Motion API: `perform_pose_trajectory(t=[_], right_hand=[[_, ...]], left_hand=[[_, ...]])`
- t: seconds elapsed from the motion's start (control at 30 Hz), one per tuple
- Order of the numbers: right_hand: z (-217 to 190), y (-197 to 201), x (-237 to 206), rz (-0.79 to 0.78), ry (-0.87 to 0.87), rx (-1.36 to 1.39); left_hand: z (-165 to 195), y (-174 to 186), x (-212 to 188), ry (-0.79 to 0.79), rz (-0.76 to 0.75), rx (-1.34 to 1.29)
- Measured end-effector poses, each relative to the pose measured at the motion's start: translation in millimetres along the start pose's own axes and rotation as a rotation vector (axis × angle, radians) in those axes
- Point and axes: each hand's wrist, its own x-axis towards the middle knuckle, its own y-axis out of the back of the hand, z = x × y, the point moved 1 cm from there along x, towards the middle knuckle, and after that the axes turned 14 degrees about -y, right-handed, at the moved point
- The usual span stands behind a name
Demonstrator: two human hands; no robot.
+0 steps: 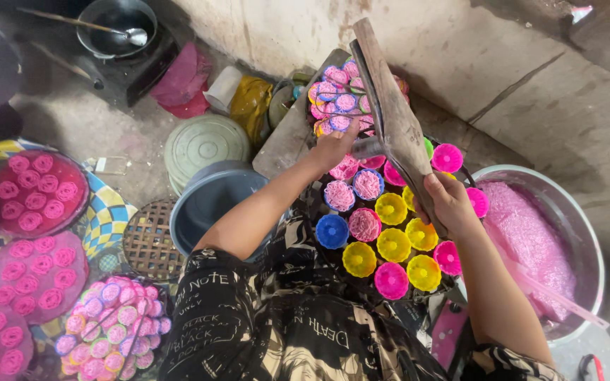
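Looks like a floor-level home food workshop: rough concrete wall (503,63), blackened pot (116,27) with ladle, coloured moulds (383,236) (pink strands inside), metal basin (573,212) of pink noodles.

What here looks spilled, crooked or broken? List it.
Nothing looks spilled or broken. The small coloured cups sit in neat rows, some filled with pink strands, others empty. The left hand and right hand hold a worn wooden press tilted above them.

A tray of small moulds (383,240) lies on the floor in front of the person, with a second filled tray (337,99) behind it. A metal basin (587,240) sits to its right, a bucket (210,201) to its left, and round trays (37,190) farther left.
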Motion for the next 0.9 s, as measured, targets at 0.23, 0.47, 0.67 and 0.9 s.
perform_pose_trajectory(t=[0.23,0.47,0.67,0.9], right_hand=[[-2.3,-8.5,-5.1,0.042,0.012,0.149],[11.2,7.0,-31.9,0.078,0.034,0.190],[12.1,-19.6,-66.3,-0.005,0.095,0.195],[-75.4,17.9,-128.9,0.674,0.778,-0.690]], left_hand=[[29.7,33.7,-35.0,0.067,-0.120,0.136],[71.3,109.1,-45.7,0.061,0.084,0.422],[135.2,123.1,19.0,-0.375,0.132,0.036],[226.7,75.7,53.8,-0.307,0.080,0.150]])
